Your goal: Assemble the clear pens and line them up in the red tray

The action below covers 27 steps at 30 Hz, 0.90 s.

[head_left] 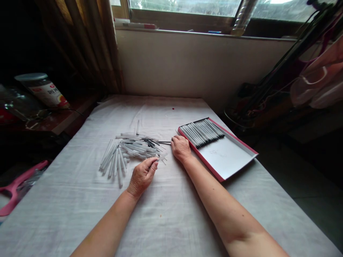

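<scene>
My left hand (pixel 143 175) is closed in a pinch, with a translucent pen barrel (pixel 162 156) poking out past the thumb and fingertip. My right hand (pixel 180 148) lies beside the box's left wall, its fingers curled over the ends of thin black pen refills (pixel 164 142). Left of both hands spreads a loose pile of clear pen barrels (pixel 114 160), with more dark refills (pixel 151 142) among them. The shallow red-edged box (pixel 227 162) holds a row of pens (pixel 200 132) with black tips, laid side by side in its far half.
A white cloth (pixel 160 228) covers the table. On a side stand at left are a lidded jar (pixel 48 91) and a glass container. Pink-handled scissors (pixel 18 185) show at the left edge. A curtain (pixel 85 43), wall and window sill lie behind; hanging bags are at right.
</scene>
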### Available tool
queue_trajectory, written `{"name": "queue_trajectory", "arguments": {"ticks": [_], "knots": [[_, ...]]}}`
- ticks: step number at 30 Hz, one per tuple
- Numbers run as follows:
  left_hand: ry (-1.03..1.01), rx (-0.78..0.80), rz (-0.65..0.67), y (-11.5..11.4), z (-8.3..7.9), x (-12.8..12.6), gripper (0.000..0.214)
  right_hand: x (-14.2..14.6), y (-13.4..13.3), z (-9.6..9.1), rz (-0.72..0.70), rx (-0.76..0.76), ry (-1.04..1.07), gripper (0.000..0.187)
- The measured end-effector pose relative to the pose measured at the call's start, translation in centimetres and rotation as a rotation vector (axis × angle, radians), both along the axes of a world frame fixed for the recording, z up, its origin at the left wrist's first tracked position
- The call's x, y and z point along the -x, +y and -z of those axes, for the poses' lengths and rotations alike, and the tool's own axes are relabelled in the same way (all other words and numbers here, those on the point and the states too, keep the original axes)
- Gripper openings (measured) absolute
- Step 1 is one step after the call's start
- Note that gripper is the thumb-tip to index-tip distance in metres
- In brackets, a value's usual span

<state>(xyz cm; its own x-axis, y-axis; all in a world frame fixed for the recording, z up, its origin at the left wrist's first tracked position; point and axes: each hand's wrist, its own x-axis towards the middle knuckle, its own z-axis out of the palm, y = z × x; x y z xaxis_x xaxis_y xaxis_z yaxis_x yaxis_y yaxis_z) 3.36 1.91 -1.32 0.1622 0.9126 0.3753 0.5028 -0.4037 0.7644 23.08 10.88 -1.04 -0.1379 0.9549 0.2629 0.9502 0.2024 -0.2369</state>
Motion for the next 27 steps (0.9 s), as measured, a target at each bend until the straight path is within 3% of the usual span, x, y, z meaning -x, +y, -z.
{"name": "queue_trajectory", "arguments": {"ticks": [6, 15, 21, 27], "knots": [[-0.019, 0.023, 0.002, 0.0, 0.1, 0.0, 0.029, -0.9, -3.2, 0.8, 0.06, -0.047, 0.118, 0.026], [-0.014, -0.015, -0.04, 0.0, -0.1, 0.0, 0.026, -2.4, -7.6, 2.0, -0.117, -0.254, 0.388, 0.033], [0.05, -0.033, -0.048, -0.3, 0.0, -0.1, 0.025, -4.0, -9.5, 1.9, 0.069, -0.32, 0.531, 0.031], [0.015, 0.008, -0.006, -1.8, 0.2, 0.7, 0.025, -4.8, -11.4, 1.4, 0.117, -0.194, 0.421, 0.024]]}}
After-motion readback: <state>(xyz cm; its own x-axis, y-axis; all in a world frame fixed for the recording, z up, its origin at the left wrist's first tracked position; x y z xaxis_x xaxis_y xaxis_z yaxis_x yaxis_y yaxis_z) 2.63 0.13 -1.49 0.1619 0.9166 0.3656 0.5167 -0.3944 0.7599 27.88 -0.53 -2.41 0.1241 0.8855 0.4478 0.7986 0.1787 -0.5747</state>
